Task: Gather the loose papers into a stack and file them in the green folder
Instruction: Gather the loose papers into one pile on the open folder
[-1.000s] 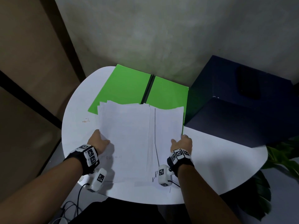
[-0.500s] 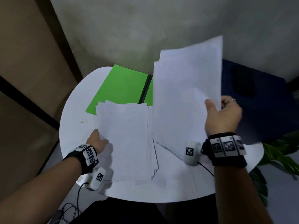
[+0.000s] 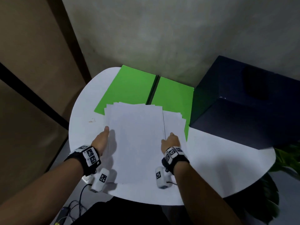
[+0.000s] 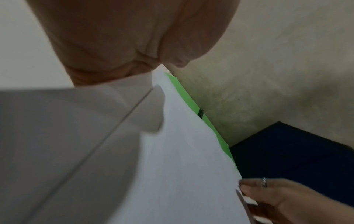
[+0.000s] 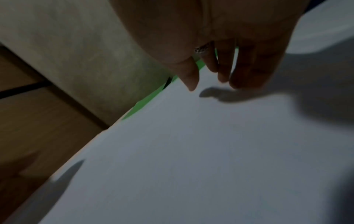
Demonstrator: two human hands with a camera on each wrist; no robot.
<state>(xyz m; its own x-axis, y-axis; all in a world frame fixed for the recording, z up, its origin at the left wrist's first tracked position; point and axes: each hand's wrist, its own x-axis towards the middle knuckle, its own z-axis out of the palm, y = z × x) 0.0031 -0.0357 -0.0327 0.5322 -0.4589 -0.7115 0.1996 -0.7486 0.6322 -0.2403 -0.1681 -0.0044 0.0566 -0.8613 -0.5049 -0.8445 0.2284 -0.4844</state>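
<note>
A stack of white papers [image 3: 138, 140] lies in the middle of the round white table [image 3: 227, 168], its far end over the open green folder [image 3: 129, 88]. My left hand [image 3: 103, 138] stands on its side against the stack's left edge [image 4: 191, 151], digits stretched forward; the sheets hide its fingertips in the left wrist view. My right hand [image 3: 171, 141] is at the stack's right edge, with straight fingers [image 5: 191, 81] pointing down and touching the top sheet [image 5: 191, 151]. A few offset sheets [image 3: 175, 122] stick out to the right beneath it.
A dark navy box [image 3: 243, 108] sits on the table's right side against the folder's right edge. A wall rises just behind the folder. Green plant leaves [image 3: 287, 161] show past the table's right rim. Cables [image 3: 76, 205] hang below the near rim.
My right hand, which held a bundle of sheets up in the air, has laid it on the left pile and come down to the stack's right edge. My left hand slid forward along the left edge.
</note>
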